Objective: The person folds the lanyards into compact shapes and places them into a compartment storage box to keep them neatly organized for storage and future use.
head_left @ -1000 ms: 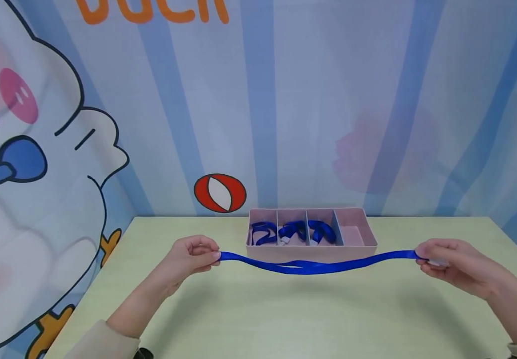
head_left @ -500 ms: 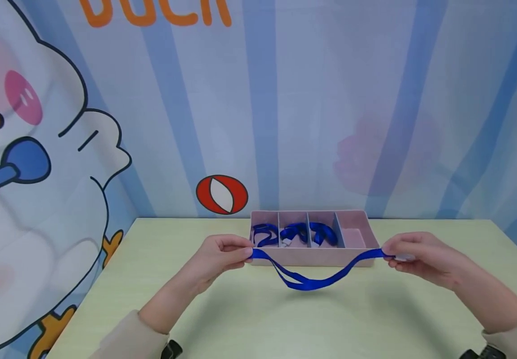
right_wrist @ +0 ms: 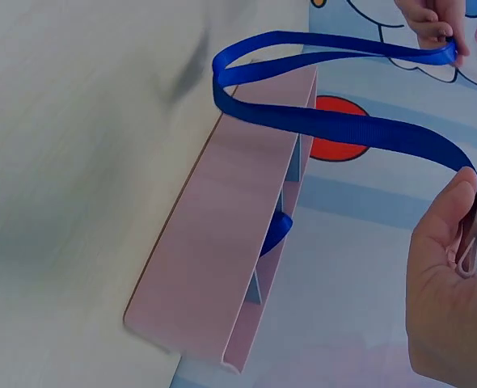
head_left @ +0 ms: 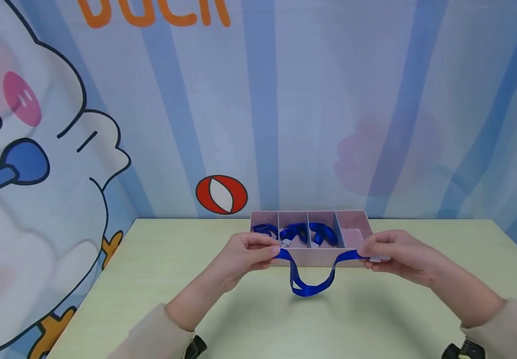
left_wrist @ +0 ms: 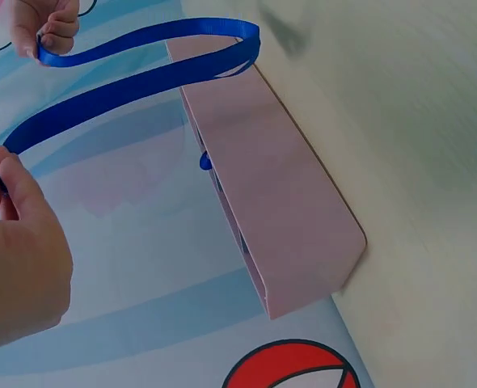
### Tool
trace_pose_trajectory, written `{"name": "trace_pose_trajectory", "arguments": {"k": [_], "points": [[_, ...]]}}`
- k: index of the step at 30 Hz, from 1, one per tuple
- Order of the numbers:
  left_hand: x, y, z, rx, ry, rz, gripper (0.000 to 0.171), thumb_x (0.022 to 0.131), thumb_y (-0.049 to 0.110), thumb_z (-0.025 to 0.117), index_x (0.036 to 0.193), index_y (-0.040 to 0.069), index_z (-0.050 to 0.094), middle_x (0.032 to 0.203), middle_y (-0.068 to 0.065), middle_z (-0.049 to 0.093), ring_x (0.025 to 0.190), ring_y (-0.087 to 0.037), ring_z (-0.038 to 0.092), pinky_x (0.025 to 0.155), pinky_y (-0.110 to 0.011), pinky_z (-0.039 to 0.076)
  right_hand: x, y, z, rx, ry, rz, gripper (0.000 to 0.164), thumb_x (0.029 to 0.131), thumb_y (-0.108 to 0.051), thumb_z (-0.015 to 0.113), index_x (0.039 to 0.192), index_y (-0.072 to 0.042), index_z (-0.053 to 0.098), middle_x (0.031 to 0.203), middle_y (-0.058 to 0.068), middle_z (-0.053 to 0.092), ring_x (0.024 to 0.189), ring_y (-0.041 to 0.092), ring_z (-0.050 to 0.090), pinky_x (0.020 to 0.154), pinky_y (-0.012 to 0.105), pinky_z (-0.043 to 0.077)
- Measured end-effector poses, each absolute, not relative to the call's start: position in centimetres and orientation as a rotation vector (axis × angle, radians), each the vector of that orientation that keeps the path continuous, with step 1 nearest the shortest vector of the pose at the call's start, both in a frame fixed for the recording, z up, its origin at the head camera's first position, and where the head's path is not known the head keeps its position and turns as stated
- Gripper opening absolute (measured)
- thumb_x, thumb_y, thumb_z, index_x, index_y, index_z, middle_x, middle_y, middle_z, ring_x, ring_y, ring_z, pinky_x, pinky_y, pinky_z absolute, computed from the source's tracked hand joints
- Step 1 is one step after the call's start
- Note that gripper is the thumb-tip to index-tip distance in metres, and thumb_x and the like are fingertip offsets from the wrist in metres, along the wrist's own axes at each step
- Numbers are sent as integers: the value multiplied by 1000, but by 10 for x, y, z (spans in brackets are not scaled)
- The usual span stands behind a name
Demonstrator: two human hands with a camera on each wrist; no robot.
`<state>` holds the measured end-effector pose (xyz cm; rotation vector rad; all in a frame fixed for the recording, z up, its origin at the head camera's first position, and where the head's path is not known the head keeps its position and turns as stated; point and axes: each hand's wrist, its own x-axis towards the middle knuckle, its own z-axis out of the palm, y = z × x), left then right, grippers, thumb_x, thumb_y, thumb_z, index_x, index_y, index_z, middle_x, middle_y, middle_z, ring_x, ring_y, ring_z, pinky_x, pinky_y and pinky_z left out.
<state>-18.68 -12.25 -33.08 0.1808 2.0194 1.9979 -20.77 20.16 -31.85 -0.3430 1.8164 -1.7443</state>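
A blue lanyard (head_left: pixel 308 289) sags in a U between my two hands, above the table and in front of the pink box. My left hand (head_left: pixel 253 255) pinches one end between thumb and fingers. The other end is pinched by my right hand (head_left: pixel 399 255), where a white clip (right_wrist: pixel 474 234) sticks out past the fingers. Behind the hands, the pink divided box (head_left: pixel 314 257) holds more blue lanyards, one (head_left: pixel 323 233) in the third compartment. The left compartment's lanyard (head_left: pixel 264 229) is partly hidden by my left hand. In the rightmost compartment I see only the bare pink bottom.
The pale table (head_left: pixel 186 234) runs back to a printed blue-striped backdrop (head_left: pixel 303 99) with a duck figure. The box stands at the table's back edge, near the backdrop. Black wrist straps (head_left: pixel 195 346) show at both cuffs.
Both hands have come toward each other. The lanyard, nearly straight between them a second ago, now hangs in a deep loop. The box stays in place.
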Motion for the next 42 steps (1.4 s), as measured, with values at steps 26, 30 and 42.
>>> {"name": "trace_pose_trajectory", "arguments": {"k": [26,30,42], "points": [[-185,-85,-341,316,1861,2053,27,88,2,61,114,-6,63,104,-14,67,95,-26,66,85,-34,51,-204,145,-315,-397,1815,-1747,13,92,-11,58,90,-7,70,84,9,65,75,16,61,74,26,54],[-184,-81,-342,315,1840,2076,27,88,2,61,115,-6,62,107,-15,67,95,-23,66,85,-34,51,-203,140,-314,-376,1798,-1764,14,92,-10,58,88,-8,71,83,7,66,73,14,62,73,25,54],[-180,-72,-340,283,1856,2114,27,87,2,63,113,-5,64,106,-14,67,94,-22,66,84,-35,51,-201,131,-314,-329,1767,-1807,14,91,-10,59,87,-7,73,85,6,66,75,14,66,73,26,55]]}}
